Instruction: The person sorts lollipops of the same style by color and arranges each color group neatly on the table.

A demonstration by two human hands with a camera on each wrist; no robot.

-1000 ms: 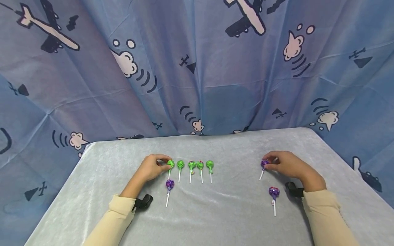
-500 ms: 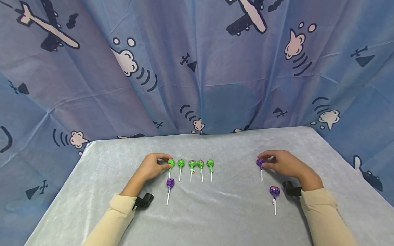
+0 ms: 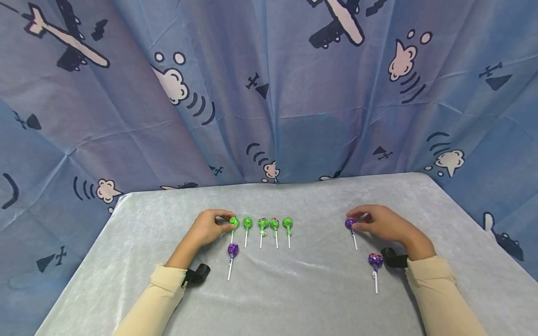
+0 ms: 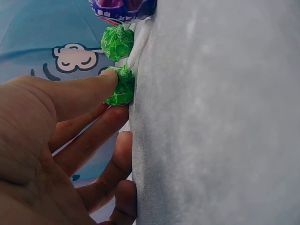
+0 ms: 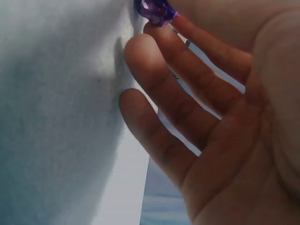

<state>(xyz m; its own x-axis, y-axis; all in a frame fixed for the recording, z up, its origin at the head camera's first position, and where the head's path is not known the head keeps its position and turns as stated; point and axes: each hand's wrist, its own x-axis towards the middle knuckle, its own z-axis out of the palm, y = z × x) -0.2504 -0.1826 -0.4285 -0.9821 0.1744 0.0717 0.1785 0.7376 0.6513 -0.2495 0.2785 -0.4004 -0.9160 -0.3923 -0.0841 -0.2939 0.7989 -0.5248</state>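
Note:
My left hand (image 3: 208,228) pinches the round head of the leftmost green lollipop (image 4: 123,86) between thumb and fingers, its stick pointing toward me on the table. Just below it lies a purple lollipop (image 3: 233,250), apart from the hand. Over on the right side, my right hand (image 3: 383,225) grips the head of another purple lollipop (image 3: 350,223), whose white stick slants down to the right. In the right wrist view only part of that purple wrapper (image 5: 155,10) shows at the top edge. A further purple lollipop (image 3: 375,261) lies nearer to me, below the right hand.
Several green lollipops (image 3: 263,224) lie in a row to the right of the left hand, heads away from me. A pale grey cloth covers the table (image 3: 294,298). Behind its far edge hangs a blue curtain (image 3: 315,140) printed with planes.
My right hand has moved left with its purple lollipop, and the stick's slant has swung from lower left to lower right. The left hand stays on its green lollipop.

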